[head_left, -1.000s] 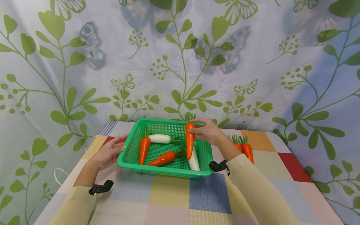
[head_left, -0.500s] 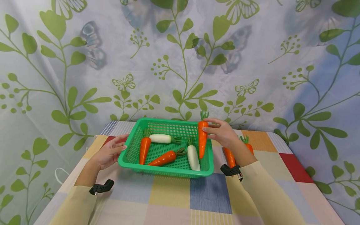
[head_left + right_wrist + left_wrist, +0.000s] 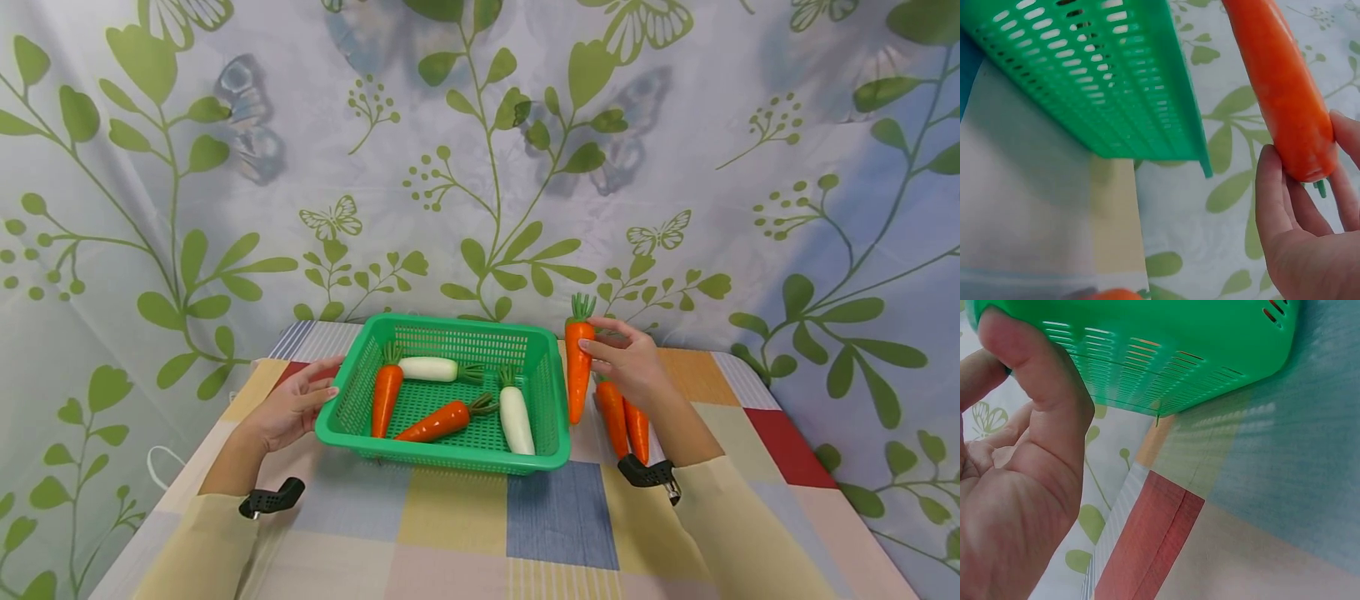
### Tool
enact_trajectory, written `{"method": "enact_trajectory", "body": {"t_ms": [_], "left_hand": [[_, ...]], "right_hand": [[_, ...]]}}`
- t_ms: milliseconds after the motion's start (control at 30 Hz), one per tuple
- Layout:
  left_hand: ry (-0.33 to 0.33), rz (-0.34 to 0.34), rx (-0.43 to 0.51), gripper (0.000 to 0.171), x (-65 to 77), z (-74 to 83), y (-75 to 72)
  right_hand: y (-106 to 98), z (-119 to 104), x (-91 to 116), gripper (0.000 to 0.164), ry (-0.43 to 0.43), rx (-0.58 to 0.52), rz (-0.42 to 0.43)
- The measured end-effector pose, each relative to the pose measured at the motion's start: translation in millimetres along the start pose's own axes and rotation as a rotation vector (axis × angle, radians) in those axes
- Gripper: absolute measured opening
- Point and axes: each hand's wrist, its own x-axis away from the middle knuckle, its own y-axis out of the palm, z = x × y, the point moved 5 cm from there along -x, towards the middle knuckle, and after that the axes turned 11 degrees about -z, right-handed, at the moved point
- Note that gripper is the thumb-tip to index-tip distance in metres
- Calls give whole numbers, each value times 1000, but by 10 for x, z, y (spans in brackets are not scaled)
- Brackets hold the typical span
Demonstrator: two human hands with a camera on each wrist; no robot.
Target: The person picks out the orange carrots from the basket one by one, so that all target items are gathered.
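My right hand (image 3: pixel 624 360) pinches an orange carrot (image 3: pixel 578 367) near its leafy top, just outside the right wall of the green basket (image 3: pixel 450 457). The carrot hangs tip down, apart from the basket in the right wrist view. At the basket's left end, my left hand (image 3: pixel 288 408) grips the rim, its thumb (image 3: pixel 1041 369) on the rim in the left wrist view. Inside the basket lie a carrot (image 3: pixel 386 398) at the left, another carrot (image 3: pixel 442 422) at the front, a white radish (image 3: pixel 427 369) at the back and a second white radish (image 3: pixel 515 419) at the right.
Two carrots (image 3: pixel 613 417) lie on the table to the right of the basket, partly behind my right hand and wrist. A checked cloth (image 3: pixel 450 517) covers the table. Behind it hangs a leaf-patterned curtain (image 3: pixel 480 167). A white cable (image 3: pixel 161 458) curves at the left edge.
My right hand has carried the carrot rightward, from over the basket's right part to outside its wall. The right radish is fully uncovered. My left hand has stayed at the rim.
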Motion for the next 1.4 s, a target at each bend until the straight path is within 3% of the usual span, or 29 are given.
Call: {"method": "enact_trajectory", "body": {"t_ms": [200, 367, 600, 1033, 1400], "left_hand": [[-5, 8, -9, 66, -3, 1, 1], [-4, 8, -6, 66, -2, 11, 6], [-1, 9, 3, 66, 5, 21, 3], [12, -13, 6, 67, 9, 13, 24], [-8, 17, -5, 66, -6, -7, -7]], "right_hand": [[-137, 40, 146, 42, -65, -45, 12], [-312, 112, 273, 45, -79, -31, 39], [-569, 226, 428, 50, -97, -99, 65], [-916, 459, 642, 56, -99, 18, 123], [-1208, 542, 764, 52, -127, -42, 141]]}}
